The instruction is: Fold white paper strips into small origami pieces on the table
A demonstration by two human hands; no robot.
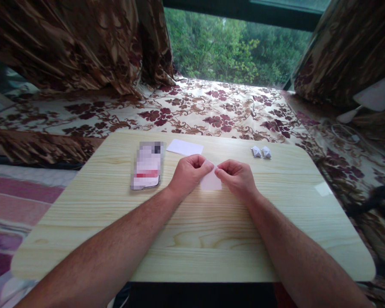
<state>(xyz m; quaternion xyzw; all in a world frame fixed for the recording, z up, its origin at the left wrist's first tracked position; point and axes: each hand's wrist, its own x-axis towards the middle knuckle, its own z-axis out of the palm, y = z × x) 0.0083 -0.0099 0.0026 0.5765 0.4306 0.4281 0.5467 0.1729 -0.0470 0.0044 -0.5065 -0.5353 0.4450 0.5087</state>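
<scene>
A small white sheet of paper [211,183] is between my hands, over the middle of the table. My left hand [190,172] pinches its upper left part between thumb and forefinger. On the other side, my right hand [238,176] grips the upper right edge with thumb and curled fingers. The sheet's lower part hangs toward me, its top partly covered by my fingertips. Beyond my left hand lies a flat stack of white paper [185,147]. Two small folded paper pieces [261,152] sit side by side at the far right.
The light wooden table [231,239] has rounded corners. On its left lies a blurred-out pale item with a red band [146,164]. A floral cloth [224,111] covers the ledge behind, below a window [237,47] between curtains. A white lamp-like object [377,92] stands at right.
</scene>
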